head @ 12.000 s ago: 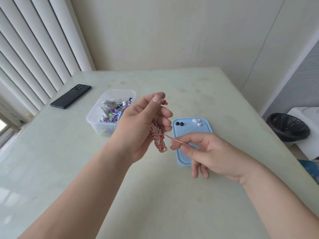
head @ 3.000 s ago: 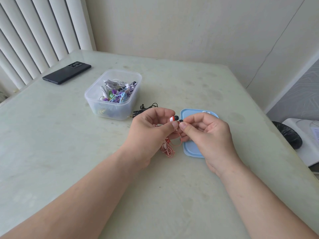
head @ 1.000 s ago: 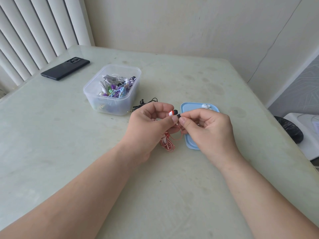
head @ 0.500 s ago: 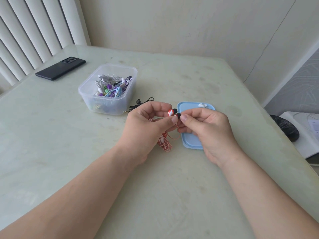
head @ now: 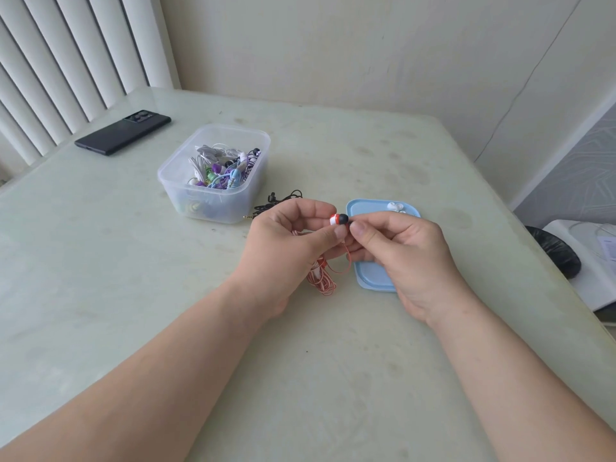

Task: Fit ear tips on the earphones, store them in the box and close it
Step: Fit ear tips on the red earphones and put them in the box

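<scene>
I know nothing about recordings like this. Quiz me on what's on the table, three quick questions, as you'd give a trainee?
1. True or false: the blue lid lies on the table, off the clear box.
2. The left hand holds the red earphone; the right hand pinches its ear tip. That tip is: A white, B black, C purple.
3. What small things lie on the lid's far end?
Key: 1 true. 2 B. 3 white ear tips.
</scene>
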{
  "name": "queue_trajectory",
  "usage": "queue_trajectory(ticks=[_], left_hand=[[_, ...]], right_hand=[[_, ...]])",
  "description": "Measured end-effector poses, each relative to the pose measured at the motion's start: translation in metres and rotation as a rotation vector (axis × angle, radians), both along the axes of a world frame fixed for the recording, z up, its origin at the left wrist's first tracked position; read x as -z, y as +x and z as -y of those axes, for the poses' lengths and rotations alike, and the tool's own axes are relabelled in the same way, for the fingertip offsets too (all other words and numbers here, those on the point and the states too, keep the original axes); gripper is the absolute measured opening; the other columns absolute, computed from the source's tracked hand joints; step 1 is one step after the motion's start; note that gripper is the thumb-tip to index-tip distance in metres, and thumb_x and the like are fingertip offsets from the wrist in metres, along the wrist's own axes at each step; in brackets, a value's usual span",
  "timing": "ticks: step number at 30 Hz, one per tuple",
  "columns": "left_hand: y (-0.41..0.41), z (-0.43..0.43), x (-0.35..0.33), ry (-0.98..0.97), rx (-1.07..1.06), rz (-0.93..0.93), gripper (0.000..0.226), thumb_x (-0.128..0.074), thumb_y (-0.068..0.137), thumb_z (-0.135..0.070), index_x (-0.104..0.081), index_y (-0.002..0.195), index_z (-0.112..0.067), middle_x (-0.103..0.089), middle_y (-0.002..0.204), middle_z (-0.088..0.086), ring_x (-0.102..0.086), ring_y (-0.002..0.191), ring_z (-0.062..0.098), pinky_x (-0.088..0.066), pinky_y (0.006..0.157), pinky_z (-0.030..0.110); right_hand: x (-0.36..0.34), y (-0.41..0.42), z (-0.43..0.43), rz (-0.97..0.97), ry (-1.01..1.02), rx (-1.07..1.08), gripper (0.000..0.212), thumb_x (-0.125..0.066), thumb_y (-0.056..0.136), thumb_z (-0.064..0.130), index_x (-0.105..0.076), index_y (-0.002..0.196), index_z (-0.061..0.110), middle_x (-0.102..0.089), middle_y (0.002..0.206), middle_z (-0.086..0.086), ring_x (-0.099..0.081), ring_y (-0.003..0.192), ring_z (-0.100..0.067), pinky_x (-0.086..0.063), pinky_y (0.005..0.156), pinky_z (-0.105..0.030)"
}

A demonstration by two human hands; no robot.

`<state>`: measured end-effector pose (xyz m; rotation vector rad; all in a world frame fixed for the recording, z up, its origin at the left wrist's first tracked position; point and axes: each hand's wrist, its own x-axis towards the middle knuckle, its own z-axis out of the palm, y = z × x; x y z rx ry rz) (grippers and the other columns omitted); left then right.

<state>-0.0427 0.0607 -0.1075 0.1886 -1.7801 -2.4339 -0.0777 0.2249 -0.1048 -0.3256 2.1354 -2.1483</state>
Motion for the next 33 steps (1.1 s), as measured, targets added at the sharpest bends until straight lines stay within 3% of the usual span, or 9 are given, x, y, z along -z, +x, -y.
queue_trajectory(ticks=[3,8,11,13,17,29,33], left_hand=[[0.0006,0.0014,-0.0023,0.011,0.021,0.012,0.016,-0.077,0.086,0.007,-0.071,0.096,-0.003,-0.074,0.086,0.019,-0.076,0.076,0.026,-0.062,0.068,0.033],[0.0004,0.0036,-0.0036,-0.005,0.060,0.025,0.014,-0.076,0.088,0.005,-0.070,0.101,0.002,-0.076,0.086,0.023,-0.076,0.076,0.029,-0.060,0.067,0.033],[0.0000,0.0054,-0.0042,0.001,0.078,0.043,0.015,-0.075,0.089,0.004,-0.070,0.103,0.002,-0.076,0.088,0.025,-0.075,0.077,0.032,-0.059,0.066,0.034],[-0.0004,0.0058,-0.0042,0.011,0.078,0.049,0.015,-0.075,0.090,0.004,-0.069,0.104,0.001,-0.076,0.089,0.026,-0.074,0.076,0.034,-0.059,0.066,0.033],[-0.0006,0.0063,-0.0036,0.041,0.085,0.035,0.012,-0.073,0.091,0.004,-0.069,0.101,-0.003,-0.076,0.089,0.026,-0.073,0.074,0.031,-0.058,0.065,0.032],[-0.0034,0.0090,0.0009,-0.004,0.116,0.024,0.016,-0.076,0.089,0.004,-0.071,0.103,-0.002,-0.074,0.091,0.029,-0.069,0.073,0.033,-0.056,0.065,0.035],[-0.0018,0.0076,0.0018,0.027,0.093,0.015,0.016,-0.075,0.089,0.003,-0.071,0.103,-0.004,-0.075,0.094,0.027,-0.072,0.080,0.035,-0.059,0.071,0.038]], right_hand=[[0.0012,0.0016,0.0014,-0.060,0.054,0.019,0.015,-0.067,0.094,0.000,-0.078,0.096,0.011,-0.078,0.082,-0.007,-0.075,0.080,-0.020,-0.062,0.079,-0.036],[-0.0003,0.0056,0.0049,-0.229,0.220,0.067,0.022,-0.068,0.094,-0.001,-0.075,0.092,0.020,-0.079,0.086,-0.004,-0.077,0.081,-0.016,-0.060,0.080,-0.027],[0.0005,0.0055,0.0042,-0.233,0.274,0.064,0.018,-0.068,0.095,0.006,-0.075,0.093,0.022,-0.078,0.082,0.000,-0.075,0.082,-0.017,-0.061,0.083,-0.038],[0.0010,0.0052,0.0028,-0.186,0.233,0.053,0.013,-0.068,0.096,0.008,-0.076,0.100,0.017,-0.078,0.082,0.001,-0.076,0.083,-0.015,-0.061,0.084,-0.039],[-0.0006,0.0057,0.0005,-0.115,0.111,0.039,0.018,-0.061,0.100,0.006,-0.076,0.108,0.012,-0.079,0.085,0.002,-0.075,0.083,-0.010,-0.058,0.077,-0.023],[-0.0027,0.0046,-0.0010,-0.053,0.070,0.013,0.011,-0.067,0.096,0.008,-0.078,0.098,0.006,-0.078,0.077,-0.004,-0.074,0.077,-0.012,-0.059,0.078,-0.027],[-0.0043,0.0075,-0.0003,-0.035,0.046,0.044,0.013,-0.066,0.098,0.013,-0.077,0.102,0.007,-0.079,0.082,-0.008,-0.075,0.081,-0.020,-0.061,0.084,-0.039]])
